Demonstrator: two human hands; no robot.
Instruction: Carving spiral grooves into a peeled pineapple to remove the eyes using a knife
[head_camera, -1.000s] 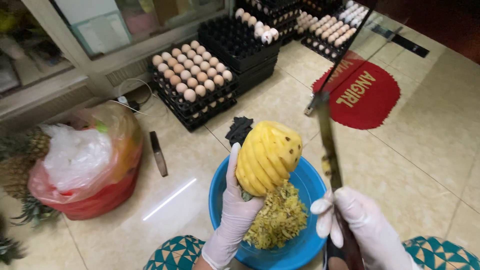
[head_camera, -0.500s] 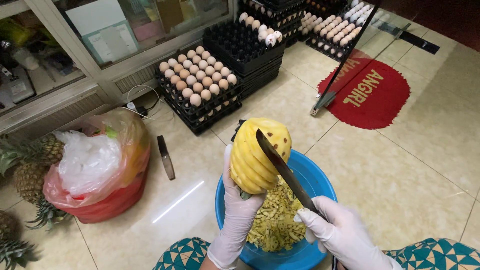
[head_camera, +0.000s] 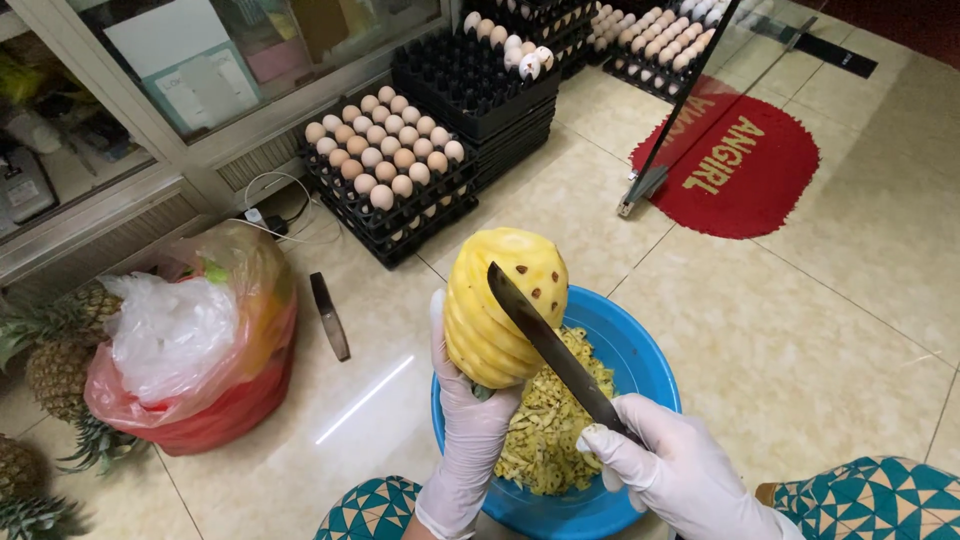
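My left hand (head_camera: 470, 420), in a white glove, holds a peeled yellow pineapple (head_camera: 500, 305) upright from below, over a blue basin (head_camera: 640, 355). My right hand (head_camera: 670, 470), also gloved, grips the handle of a long dark knife (head_camera: 550, 345). The blade lies slantwise against the pineapple's right side, its tip near the dark eyes in the flesh. Yellow peel scraps (head_camera: 545, 430) fill the basin under the fruit.
A red plastic bag (head_camera: 200, 370) with white plastic in it sits at left, whole pineapples (head_camera: 55, 355) beside it. A dark knife sheath (head_camera: 330, 315) lies on the tiled floor. Black trays of eggs (head_camera: 385, 160) stack behind; a red mat (head_camera: 745, 165) lies at right.
The knife came down from upright at the right and now rests across the pineapple. The blade has slid lower along the fruit since half a second ago.
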